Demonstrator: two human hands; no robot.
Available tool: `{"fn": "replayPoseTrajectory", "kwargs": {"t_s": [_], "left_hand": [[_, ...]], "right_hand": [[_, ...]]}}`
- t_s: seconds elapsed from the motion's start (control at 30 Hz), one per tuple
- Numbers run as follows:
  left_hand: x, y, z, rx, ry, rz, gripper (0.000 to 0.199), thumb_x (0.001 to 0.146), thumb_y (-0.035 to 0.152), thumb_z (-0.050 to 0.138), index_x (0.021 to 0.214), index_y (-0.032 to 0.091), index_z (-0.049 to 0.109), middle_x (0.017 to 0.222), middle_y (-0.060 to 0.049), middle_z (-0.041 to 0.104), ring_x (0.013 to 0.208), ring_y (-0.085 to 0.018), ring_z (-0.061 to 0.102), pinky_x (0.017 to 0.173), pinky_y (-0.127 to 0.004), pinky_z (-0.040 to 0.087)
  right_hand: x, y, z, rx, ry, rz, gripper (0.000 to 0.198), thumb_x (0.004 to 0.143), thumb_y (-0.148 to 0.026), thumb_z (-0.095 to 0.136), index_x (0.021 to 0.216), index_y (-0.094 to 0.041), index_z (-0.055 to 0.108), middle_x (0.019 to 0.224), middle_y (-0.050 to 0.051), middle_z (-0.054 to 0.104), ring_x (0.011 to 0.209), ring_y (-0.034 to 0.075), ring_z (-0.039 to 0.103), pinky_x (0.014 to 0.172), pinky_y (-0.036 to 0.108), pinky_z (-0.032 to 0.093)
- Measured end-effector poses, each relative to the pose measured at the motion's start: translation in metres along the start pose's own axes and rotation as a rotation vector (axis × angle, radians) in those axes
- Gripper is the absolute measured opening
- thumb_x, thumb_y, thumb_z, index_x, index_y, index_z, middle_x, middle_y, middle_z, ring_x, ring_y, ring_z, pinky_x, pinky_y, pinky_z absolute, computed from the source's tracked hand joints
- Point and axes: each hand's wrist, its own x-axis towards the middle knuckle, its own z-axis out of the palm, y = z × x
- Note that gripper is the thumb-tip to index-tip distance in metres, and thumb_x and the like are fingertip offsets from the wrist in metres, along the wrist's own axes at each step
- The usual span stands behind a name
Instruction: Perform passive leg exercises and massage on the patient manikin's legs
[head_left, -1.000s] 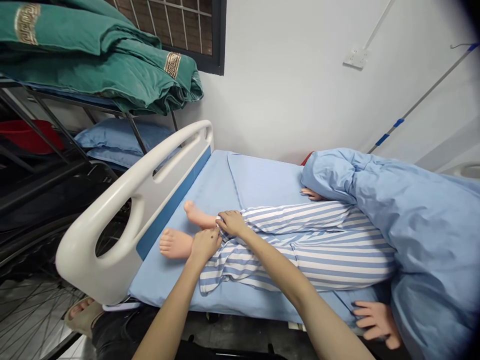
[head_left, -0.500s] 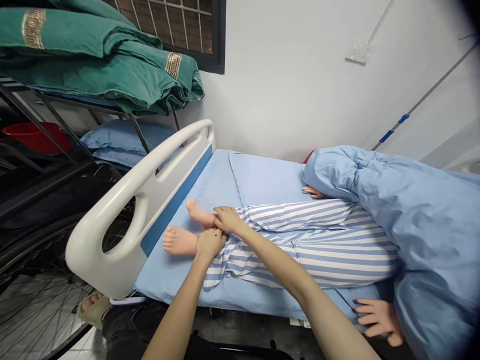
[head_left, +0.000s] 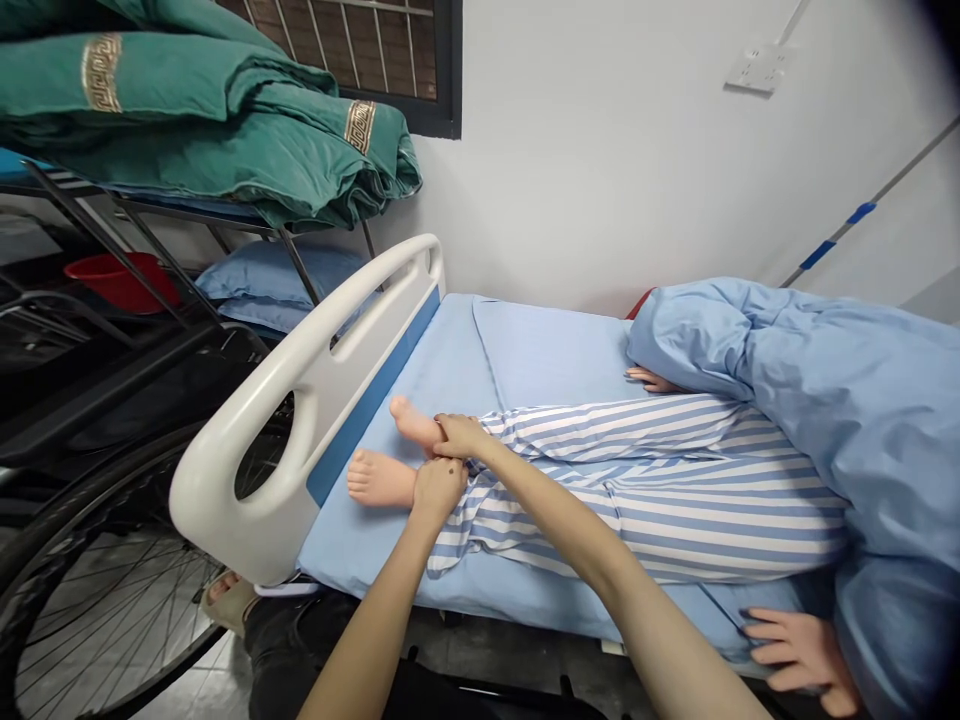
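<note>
A care manikin in blue-and-white striped trousers [head_left: 660, 510] lies on its back on the bed, bare feet toward the footboard. My left hand [head_left: 439, 490] is closed round the ankle of the near foot [head_left: 381, 480]; its fingertips are hidden. Just beyond it, my right hand [head_left: 460, 436] lies over the far ankle, fingers curved around it below the trouser cuff. The far foot [head_left: 414, 422] tilts up beside the near one. My two hands touch or nearly touch each other. A blue quilt [head_left: 795, 370] covers the manikin's upper part, and both its hands stick out from under it.
The white footboard [head_left: 232, 530] rises left of the feet. A wheelchair wheel [head_left: 45, 600] stands beyond it, near a person's sandalled foot [head_left: 229, 600]. Folded green bedding [head_left: 247, 140] rests on a rack at the back left, a red basin [head_left: 124, 282] below. A pole [head_left: 840, 232] leans on the right.
The view has swung slightly left, so everything sits further right in the picture. My hands stay on the ankles, and the manikin's legs lie as before.
</note>
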Motion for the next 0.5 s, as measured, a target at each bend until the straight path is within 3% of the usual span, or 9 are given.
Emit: {"fn": "replayPoseTrajectory", "kwargs": {"t_s": [0.13, 0.23, 0.37, 0.5], "left_hand": [[0.014, -0.02, -0.006, 0.037, 0.102, -0.177, 0.032, 0.089, 0.029, 0.044, 0.089, 0.021, 0.075, 0.071, -0.02, 0.065, 0.085, -0.035, 0.064, 0.074, -0.047, 0.043], [0.022, -0.033, -0.005, 0.075, 0.056, -0.292, 0.035, 0.09, 0.029, 0.042, 0.093, 0.019, 0.076, 0.074, -0.022, 0.066, 0.086, -0.037, 0.064, 0.075, -0.049, 0.042], [0.017, -0.027, 0.011, 0.038, -0.104, -0.109, 0.031, 0.089, 0.034, 0.05, 0.092, 0.02, 0.077, 0.082, -0.02, 0.07, 0.087, -0.032, 0.066, 0.076, -0.043, 0.045], [0.007, -0.009, 0.024, 0.115, -0.126, 0.057, 0.035, 0.092, 0.033, 0.046, 0.096, 0.015, 0.076, 0.094, -0.02, 0.073, 0.089, -0.03, 0.069, 0.08, -0.038, 0.048]], "right_hand": [[0.009, -0.013, 0.004, 0.014, -0.006, -0.008, 0.049, 0.076, -0.042, 0.061, 0.117, -0.018, 0.051, 0.109, 0.009, 0.07, 0.09, 0.024, 0.067, 0.066, 0.03, 0.042], [0.016, -0.014, 0.011, 0.012, -0.022, 0.069, 0.054, 0.072, -0.047, 0.066, 0.115, -0.018, 0.051, 0.098, 0.007, 0.072, 0.08, 0.023, 0.068, 0.059, 0.029, 0.04], [0.022, -0.008, 0.017, -0.029, -0.024, 0.121, 0.053, 0.069, -0.047, 0.07, 0.11, -0.018, 0.052, 0.089, 0.006, 0.073, 0.077, 0.024, 0.069, 0.06, 0.03, 0.042], [0.022, -0.002, 0.02, -0.052, -0.018, 0.103, 0.055, 0.069, -0.053, 0.068, 0.11, -0.019, 0.053, 0.095, 0.008, 0.073, 0.084, 0.027, 0.07, 0.066, 0.032, 0.047]]}}
